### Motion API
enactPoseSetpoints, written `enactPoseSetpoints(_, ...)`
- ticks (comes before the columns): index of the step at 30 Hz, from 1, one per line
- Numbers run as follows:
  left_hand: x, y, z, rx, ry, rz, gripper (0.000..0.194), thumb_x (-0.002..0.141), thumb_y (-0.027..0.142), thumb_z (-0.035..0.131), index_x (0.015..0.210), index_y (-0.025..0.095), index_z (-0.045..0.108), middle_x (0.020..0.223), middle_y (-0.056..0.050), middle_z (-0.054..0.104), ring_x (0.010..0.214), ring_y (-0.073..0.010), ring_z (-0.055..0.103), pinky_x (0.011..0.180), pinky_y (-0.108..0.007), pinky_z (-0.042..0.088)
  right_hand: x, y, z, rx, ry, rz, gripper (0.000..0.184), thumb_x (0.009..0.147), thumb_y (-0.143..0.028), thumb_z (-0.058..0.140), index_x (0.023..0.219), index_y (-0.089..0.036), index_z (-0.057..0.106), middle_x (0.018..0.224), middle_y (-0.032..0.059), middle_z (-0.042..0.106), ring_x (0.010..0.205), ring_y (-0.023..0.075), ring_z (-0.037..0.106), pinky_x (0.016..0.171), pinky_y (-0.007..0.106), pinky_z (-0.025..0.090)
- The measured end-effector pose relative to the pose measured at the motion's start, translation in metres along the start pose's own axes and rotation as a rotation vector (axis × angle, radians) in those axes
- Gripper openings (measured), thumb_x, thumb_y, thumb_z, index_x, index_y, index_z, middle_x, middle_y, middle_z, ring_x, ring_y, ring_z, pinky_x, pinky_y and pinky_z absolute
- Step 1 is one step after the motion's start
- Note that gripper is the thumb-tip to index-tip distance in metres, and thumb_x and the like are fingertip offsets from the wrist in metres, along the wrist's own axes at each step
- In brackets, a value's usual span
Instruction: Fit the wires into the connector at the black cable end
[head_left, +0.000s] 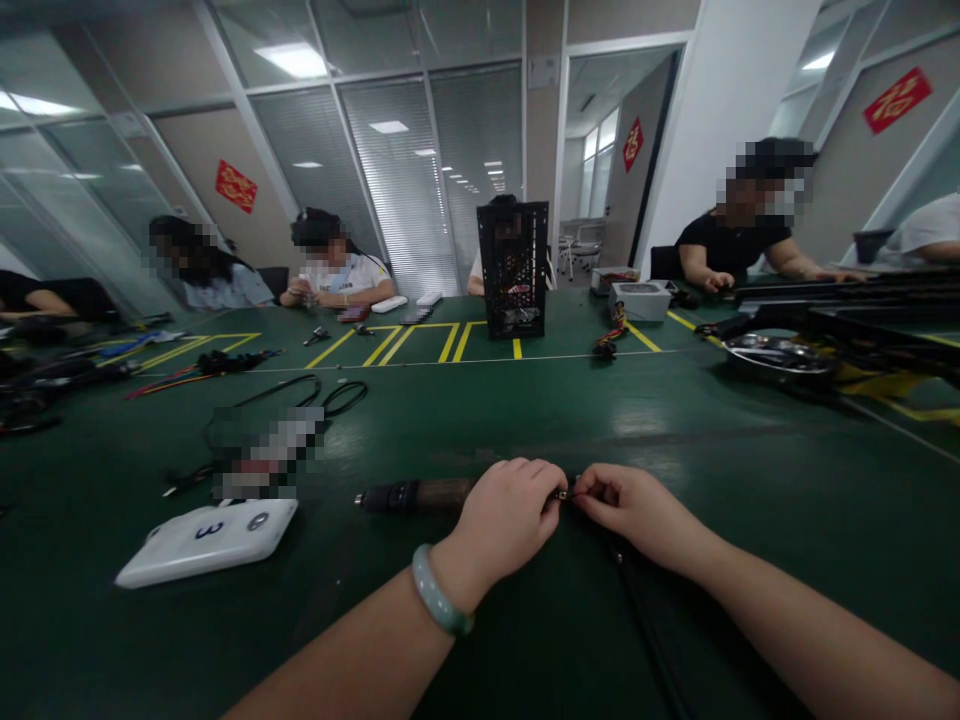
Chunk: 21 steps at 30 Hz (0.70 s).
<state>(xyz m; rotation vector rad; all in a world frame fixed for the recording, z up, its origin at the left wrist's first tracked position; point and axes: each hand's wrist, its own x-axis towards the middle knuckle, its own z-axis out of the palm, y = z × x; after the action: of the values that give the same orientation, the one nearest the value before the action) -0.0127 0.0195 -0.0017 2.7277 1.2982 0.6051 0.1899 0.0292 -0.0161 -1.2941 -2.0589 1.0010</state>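
In the head view, the left hand (507, 517), with a pale green bangle (439, 590) at the wrist, is clenched round the near end of a dark cylindrical tool (420, 496), whose ribbed black end points toward 9 o'clock. The right hand (626, 510) is closed in a tight pinch on a small metal-tipped piece (561, 492), which sits between the two hands at about 12 o'clock from the person's chest; the fingers partly hide it, so its exact shape and whether it is seated in the tool cannot be told. A black cable (646, 625) seems to run from beneath the right hand toward 5 o'clock. Both hands sit low over a green work mat (675, 430), a good position for fine work: bracing the wrists near the surface, keeping the small piece in line with the tool and leaving the cable slack would steady this grip. Farther out, a white plastic case marked 3 (206, 543) lies at 10 o'clock, with a looped black cable (285, 400) beyond it. A black mesh computer case (513, 270) stands at 12 o'clock, and a silver power supply (640, 300) with a red-and-yellow wire bundle (607, 342) sits at 1 o'clock, while co-workers (334, 265) sit along the far side.
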Motion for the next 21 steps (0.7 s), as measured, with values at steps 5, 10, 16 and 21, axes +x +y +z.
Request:
enactPoseSetpoints(5, -0.0006, 0.0004, -0.0012, 0.015, -0.01, -0.015, 0.009, 0.088, 0.023, 0.058, 0.097, 0.021, 0.058, 0.098, -0.001, 0.063, 0.094, -0.0199, 0.058, 0.085, -0.035, 0.045, 0.0001, -0.0003, -0.0008, -0.039, 0.01, 0.003, 0.011, 0.086, -0.028, 0.057, 0.087, -0.021, 0.065, 0.076, -0.0016, 0.066, 0.065, 0.0129, 0.057, 0.057, 0.022, 0.04)
enactPoseSetpoints(10, -0.0004, 0.0015, -0.0047, 0.031, -0.022, -0.008, 0.009, 0.09, 0.024, 0.056, 0.099, 0.022, 0.057, 0.097, 0.0, 0.063, 0.091, -0.0182, 0.058, 0.081, -0.033, 0.045, 0.0001, -0.0014, -0.0001, -0.031, 0.013, 0.01, 0.013, 0.087, -0.03, 0.056, 0.087, -0.021, 0.065, 0.075, -0.0017, 0.066, 0.066, 0.0136, 0.057, 0.058, 0.023, 0.041)
enactPoseSetpoints(16, 0.0002, 0.0013, -0.0051, 0.059, -0.033, -0.002, 0.006, 0.09, 0.026, 0.055, 0.091, 0.021, 0.058, 0.093, -0.001, 0.063, 0.088, -0.0185, 0.058, 0.079, -0.034, 0.045, 0.0002, 0.0013, 0.0009, -0.031, 0.004, 0.006, 0.013, 0.086, -0.031, 0.055, 0.087, -0.021, 0.065, 0.077, -0.0007, 0.067, 0.069, 0.0156, 0.06, 0.061, 0.024, 0.043)
enactPoseSetpoints(21, -0.0003, 0.0017, -0.0054, 0.058, -0.029, -0.006, 0.005, 0.088, 0.026, 0.056, 0.089, 0.021, 0.058, 0.091, -0.001, 0.062, 0.088, -0.0189, 0.057, 0.079, -0.034, 0.045, 0.0, 0.0021, 0.0008, -0.035, 0.001, -0.007, 0.013, 0.086, -0.031, 0.055, 0.088, -0.022, 0.064, 0.077, 0.0001, 0.067, 0.07, 0.0164, 0.061, 0.061, 0.025, 0.044)
